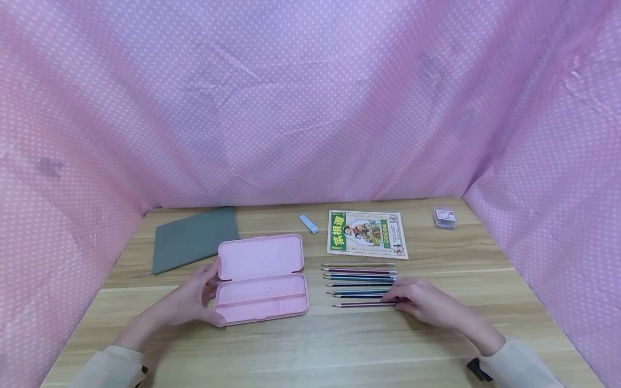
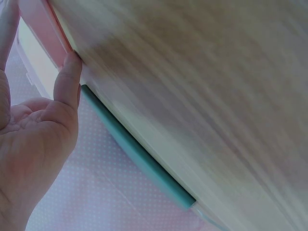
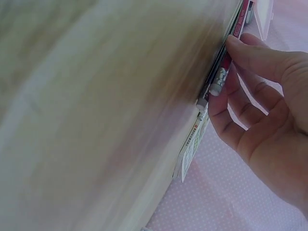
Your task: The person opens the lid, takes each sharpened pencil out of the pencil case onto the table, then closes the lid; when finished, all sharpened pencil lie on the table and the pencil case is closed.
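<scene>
Nearest, right hand (image 1: 427, 304) lies low on the wooden table (image 1: 339, 345), fingers curled, pinching the eraser end of the closest pencil (image 1: 364, 304) in a row of pencils (image 1: 359, 277). Left hand (image 1: 191, 299) spread, thumb and fingertips bracing the left edge of the open pink pencil case (image 1: 262, 277). Beyond: booklet (image 1: 367, 234) with green-bordered cover, Chinese characters too small to read; blue eraser (image 1: 308, 223); grey pouch (image 1: 194, 237).

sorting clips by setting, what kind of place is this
Probably a staged desk set for recording, not a lived-in room: a wooden desk walled on three sides by pink dotted cloth, with only stationery laid out, a pink case and pencils.
</scene>
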